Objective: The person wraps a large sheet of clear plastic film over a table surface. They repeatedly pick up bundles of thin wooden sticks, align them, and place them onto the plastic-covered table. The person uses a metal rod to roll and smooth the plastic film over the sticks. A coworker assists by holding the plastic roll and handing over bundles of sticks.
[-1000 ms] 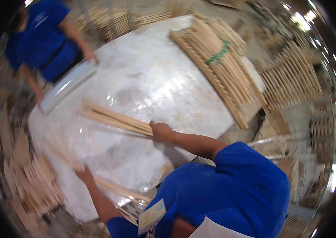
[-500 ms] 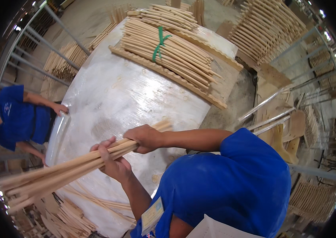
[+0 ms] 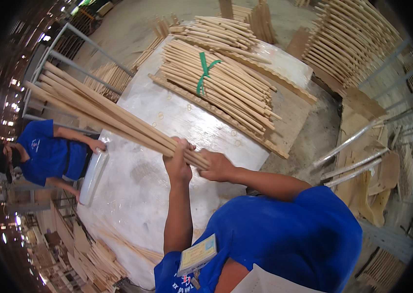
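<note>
Gripping round pale-brown wooden sticks (image 3: 123, 123) in left hand (image 3: 179, 165) and, by the near ends, right hand (image 3: 217, 167); pointing long axis forward-left over glossy white tabletop (image 3: 123, 190)

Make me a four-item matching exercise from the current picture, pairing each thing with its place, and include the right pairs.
Things
1. Held wooden rods
2. Green tie
3. Badge card
4. Right hand

Places
A. Against the camera wearer's blue shirt
B. At the lower-right ends of the rods in hand
C. Across bundled rods on the table
D. Slanting toward the picture's upper left

Pairs: 1-D, 2-C, 3-A, 4-B
</note>
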Demonstrator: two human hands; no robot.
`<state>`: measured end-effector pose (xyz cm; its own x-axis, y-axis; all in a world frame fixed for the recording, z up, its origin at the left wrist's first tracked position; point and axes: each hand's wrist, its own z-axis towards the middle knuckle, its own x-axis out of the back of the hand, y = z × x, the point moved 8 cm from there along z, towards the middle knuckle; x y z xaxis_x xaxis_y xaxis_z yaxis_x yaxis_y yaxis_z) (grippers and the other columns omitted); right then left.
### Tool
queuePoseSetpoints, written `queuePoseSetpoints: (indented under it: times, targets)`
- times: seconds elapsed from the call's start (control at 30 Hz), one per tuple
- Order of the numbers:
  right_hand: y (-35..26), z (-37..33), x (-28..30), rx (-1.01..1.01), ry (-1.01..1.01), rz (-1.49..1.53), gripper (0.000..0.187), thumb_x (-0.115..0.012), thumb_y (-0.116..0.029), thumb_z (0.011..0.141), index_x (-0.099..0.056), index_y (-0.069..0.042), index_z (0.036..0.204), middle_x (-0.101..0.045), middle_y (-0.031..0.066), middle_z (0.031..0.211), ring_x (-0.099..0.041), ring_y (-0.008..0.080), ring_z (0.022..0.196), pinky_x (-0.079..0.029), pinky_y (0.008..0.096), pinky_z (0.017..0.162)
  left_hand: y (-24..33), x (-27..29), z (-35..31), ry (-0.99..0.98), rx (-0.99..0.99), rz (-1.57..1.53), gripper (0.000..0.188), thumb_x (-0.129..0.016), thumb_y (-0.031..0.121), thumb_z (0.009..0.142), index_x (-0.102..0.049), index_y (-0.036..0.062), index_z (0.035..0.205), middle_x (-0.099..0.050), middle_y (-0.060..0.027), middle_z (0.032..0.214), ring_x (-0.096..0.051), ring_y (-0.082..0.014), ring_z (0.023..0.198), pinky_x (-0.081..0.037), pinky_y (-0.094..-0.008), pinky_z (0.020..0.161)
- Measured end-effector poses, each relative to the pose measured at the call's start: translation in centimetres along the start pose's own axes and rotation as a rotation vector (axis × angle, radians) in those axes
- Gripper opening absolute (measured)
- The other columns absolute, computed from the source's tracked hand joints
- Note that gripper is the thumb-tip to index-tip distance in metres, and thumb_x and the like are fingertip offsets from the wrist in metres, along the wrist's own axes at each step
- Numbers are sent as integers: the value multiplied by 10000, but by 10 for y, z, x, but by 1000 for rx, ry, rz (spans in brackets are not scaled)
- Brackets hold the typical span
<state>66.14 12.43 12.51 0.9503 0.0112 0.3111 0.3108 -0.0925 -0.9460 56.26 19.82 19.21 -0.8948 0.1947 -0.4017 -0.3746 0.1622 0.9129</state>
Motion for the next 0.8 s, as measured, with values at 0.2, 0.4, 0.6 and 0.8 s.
queuePoseSetpoints:
  times: [0.2,0.4,0.6,0.8]
  targets:
    - [67,-53,50,-80,21,-119,611,-854,-383,797,-631,-61,1266,-719,174,1096,-714,309,1018,-559,399,902,-36,39,46,157,170,-285,190,-708,125,963,-559,99,1079,-579,-29,824,-623,-169,764,-571,-358,743]
    - [97,-82,57,-150,348,690,442,-534,-346,1055,-588,16,1303,-693,160,1175,-668,272,1121,-515,388,1023,-67,93,59,289,296,-524,160,-699,194,974,-582,100,916,-594,-38,735,-623,-189,663,-584,-379,668]
    - [72,-53,67,-153,297,736,590,-378,-437,1080,-560,41,1372,-650,169,1249,-634,251,1179,-498,392,1035,-110,69,31,375,237,-734,131,-703,151,941,-582,101,945,-580,-61,755,-632,-223,650,-577,-401,607]
    - [61,-48,33,-409,36,561,756,-369,-620,1081,-500,40,1426,-590,178,1335,-599,274,1232,-472,405,1062,-111,141,-27,643,192,-762,175,-727,115,914,-558,75,935,-581,-71,796,-634,-233,681,-605,-413,650]
